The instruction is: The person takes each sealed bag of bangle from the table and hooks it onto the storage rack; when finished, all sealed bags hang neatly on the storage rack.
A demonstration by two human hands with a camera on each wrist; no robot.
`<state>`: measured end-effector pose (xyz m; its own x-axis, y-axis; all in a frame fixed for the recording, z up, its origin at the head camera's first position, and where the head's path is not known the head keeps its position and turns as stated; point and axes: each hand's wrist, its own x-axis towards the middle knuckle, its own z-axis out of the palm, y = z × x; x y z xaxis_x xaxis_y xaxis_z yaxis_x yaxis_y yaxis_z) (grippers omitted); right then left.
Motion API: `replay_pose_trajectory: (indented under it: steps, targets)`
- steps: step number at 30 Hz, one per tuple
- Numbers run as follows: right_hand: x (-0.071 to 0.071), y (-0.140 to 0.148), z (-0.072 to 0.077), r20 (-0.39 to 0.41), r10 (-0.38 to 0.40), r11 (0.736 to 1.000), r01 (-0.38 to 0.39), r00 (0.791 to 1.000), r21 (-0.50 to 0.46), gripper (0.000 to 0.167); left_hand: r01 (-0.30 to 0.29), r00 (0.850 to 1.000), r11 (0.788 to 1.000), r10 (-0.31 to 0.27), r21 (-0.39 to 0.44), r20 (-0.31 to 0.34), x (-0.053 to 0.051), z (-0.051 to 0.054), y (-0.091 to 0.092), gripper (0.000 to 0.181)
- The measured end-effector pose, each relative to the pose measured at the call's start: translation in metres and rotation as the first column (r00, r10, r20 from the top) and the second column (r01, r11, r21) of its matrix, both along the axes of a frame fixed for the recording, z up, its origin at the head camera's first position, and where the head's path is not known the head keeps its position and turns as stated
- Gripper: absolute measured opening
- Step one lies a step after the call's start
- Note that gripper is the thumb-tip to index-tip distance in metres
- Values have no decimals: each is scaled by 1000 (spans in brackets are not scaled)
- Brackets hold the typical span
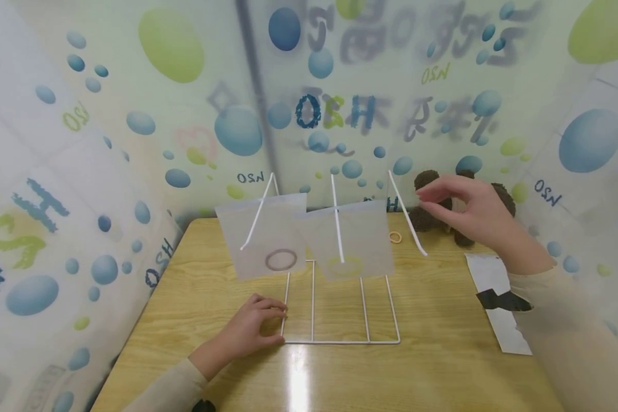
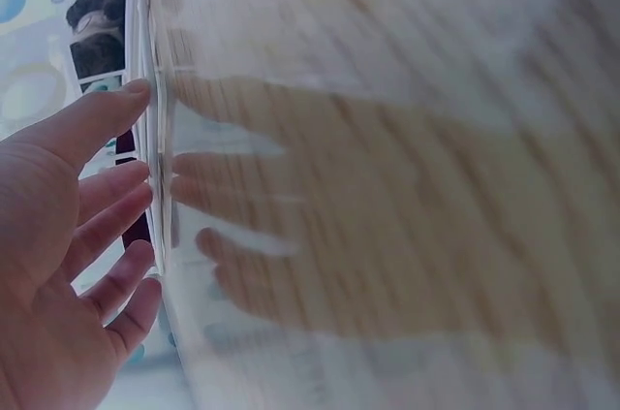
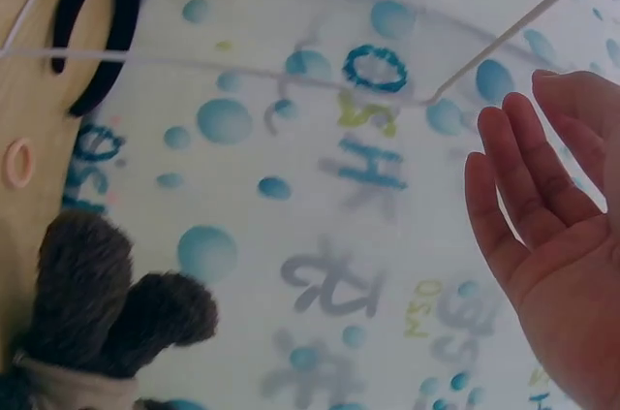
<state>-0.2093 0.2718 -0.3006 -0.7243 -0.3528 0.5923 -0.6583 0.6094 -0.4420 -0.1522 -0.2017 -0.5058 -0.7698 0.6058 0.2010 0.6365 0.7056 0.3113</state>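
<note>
**Left hand on the rack, right hand raised beside its right prong**

I see the white wire rack standing mid-worktop, its base bars near the person and three prongs rising above them. The left hand is loosely spread with fingers slightly bent; its fingertips touch the left side of the base, by the near left corner, without gripping it.

I read the right hand as relaxed and partly open, thumb and forefinger bent towards each other with a gap between, holding nothing I can see. It hovers near the right prong.

Two translucent bags hang from the rack: the left bag at the left prong, with a greyish ring showing low in it, and the right bag at the middle prong, with a yellow ring near its bottom.

Far right on the worktop I have a small tan ring and a brown plush toy; nearer on the right lies a white sheet, partly under the sleeve. My right wrist view adds a black headband.
</note>
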Motion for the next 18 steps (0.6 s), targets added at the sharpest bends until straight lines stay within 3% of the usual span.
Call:
replay_pose_trajectory:
  steps: [7,11,18]
  targets:
    - [1,39,-31,94,-132,991,129,987,37,24,4,1000,1000,-5,-13,-21,1,0,-1,46]
    - [1,63,-50,150,-159,986,149,976,80,22,5,1000,1000,-6,-23,-10,1,1,0,46]
    - [2,107,-86,228,-282,959,267,932,95,23,22,999,1000,-23,-21,-31,0,1,0,46]
